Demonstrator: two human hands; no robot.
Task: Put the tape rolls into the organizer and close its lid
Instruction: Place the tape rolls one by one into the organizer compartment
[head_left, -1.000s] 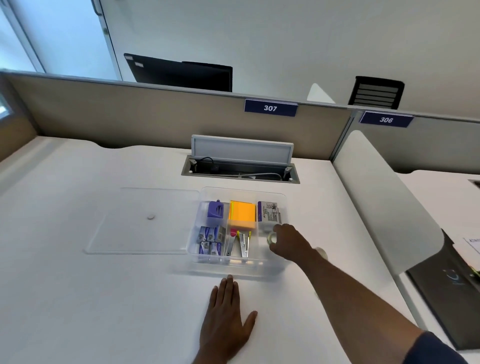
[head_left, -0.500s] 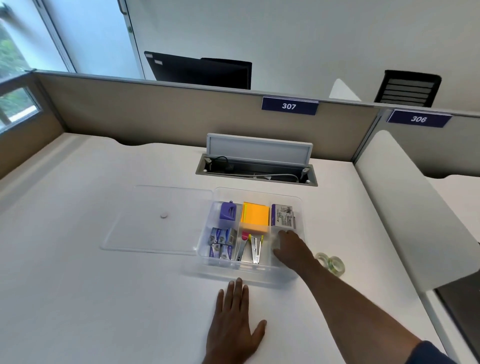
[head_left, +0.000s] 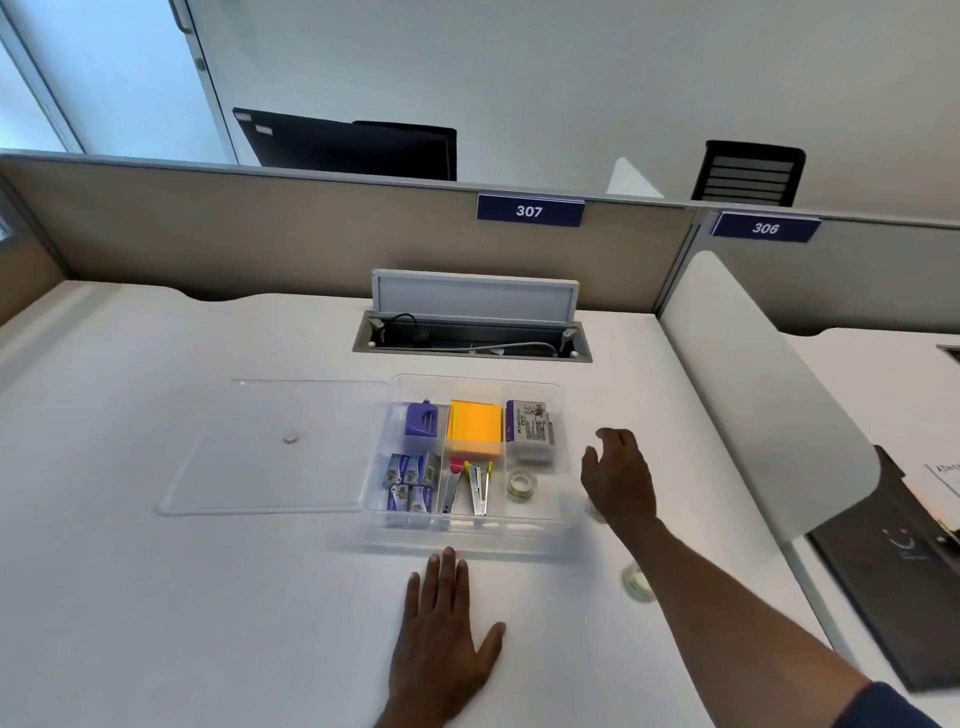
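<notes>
Hovering with fingers loosely spread and holding nothing, the right hand sits at 3 o'clock of the clear plastic compartmented organizer. Three small clear tape rolls: one inside, one half-hidden under the hand, one at 5 o'clock. Light, rigid, probably slick; pinch across the rim. One transparent flat lid lies at 9 o'clock. The left hand rests flat, empty.

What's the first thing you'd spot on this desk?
The bright orange sticky notes in the middle of the clear organizer stand out most. One tape roll lies in its right compartment, and the right hand hovers open just beside the box.
</notes>
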